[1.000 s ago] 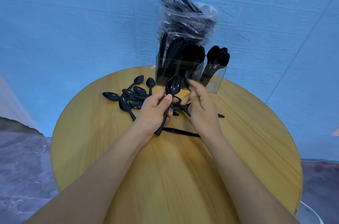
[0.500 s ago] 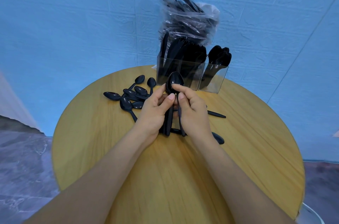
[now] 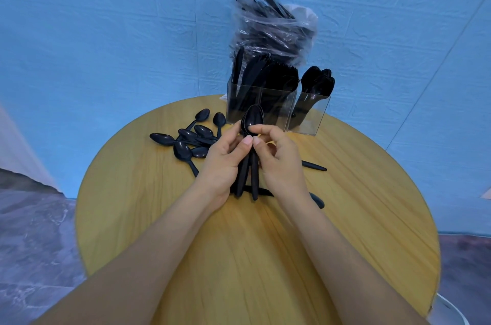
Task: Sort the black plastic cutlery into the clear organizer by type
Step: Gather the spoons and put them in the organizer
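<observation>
Left hand [image 3: 221, 162] and right hand [image 3: 279, 162] together grip a spoon bundle [image 3: 249, 154], squaring it. Next, probably, the clear organizer [image 3: 276, 109] at the table's far edge, spoon compartment.

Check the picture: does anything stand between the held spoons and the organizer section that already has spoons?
Nothing visible blocks the way. Both the left hand and right hand hold the spoon stack just before the clear organizer; its spoon section at the right is open-topped.

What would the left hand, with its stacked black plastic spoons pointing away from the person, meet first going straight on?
Probably the front wall of the clear plastic organizer, just beyond the spoons the left hand grips; depth is unclear.
</observation>
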{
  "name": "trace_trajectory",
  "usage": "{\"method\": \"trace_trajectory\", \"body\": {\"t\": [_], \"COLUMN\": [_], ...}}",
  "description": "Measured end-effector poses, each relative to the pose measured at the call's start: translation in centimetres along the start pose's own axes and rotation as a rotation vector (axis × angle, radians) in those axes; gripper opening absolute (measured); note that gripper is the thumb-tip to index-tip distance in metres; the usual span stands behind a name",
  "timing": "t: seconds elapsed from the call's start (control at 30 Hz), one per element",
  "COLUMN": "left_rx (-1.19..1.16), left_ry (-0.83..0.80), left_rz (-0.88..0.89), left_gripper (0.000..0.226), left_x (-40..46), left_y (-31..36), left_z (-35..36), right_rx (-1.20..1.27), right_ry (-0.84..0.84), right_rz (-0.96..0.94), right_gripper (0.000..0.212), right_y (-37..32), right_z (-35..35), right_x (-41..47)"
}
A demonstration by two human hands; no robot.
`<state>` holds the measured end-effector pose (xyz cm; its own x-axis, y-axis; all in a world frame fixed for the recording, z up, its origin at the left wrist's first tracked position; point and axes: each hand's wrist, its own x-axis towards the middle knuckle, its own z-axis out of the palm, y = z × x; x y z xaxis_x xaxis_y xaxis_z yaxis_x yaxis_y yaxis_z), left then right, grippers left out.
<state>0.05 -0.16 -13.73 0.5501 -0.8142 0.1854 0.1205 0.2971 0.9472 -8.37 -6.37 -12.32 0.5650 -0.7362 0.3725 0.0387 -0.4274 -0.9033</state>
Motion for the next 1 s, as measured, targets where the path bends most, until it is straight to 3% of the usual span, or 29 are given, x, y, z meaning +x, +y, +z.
{"method": "trace_trajectory", "body": {"t": [0.27, 0.67, 0.77, 1.0], "left_rx": [-0.043, 0.12, 0.168, 0.188], "left_ry": [-0.047, -0.1, -0.098, -0.204], "left_rz": [-0.03, 0.026, 0.013, 0.013], "left_gripper": [0.031, 0.03, 0.037, 0.032], "left_x": [-0.4, 1.1, 2.2, 5.4], "left_y": [0.0, 2.5, 3.1, 3.8], "left_z": [0.3, 1.2, 2.2, 5.2], "right_rx": [-0.008, 0.16, 0.045, 0.079], "right_ry": [0.017, 0.068, 0.025, -0.173], "right_rz": [0.014, 0.107, 0.113, 0.104], "right_gripper": [0.022, 0.026, 0.036, 0.024], "right_y": [-0.8, -2.0, -2.3, -3.1], "right_z": [-0.1, -2.3, -4.1, -9.1], "right_x": [-0.1, 2.3, 4.0, 8.0]}}
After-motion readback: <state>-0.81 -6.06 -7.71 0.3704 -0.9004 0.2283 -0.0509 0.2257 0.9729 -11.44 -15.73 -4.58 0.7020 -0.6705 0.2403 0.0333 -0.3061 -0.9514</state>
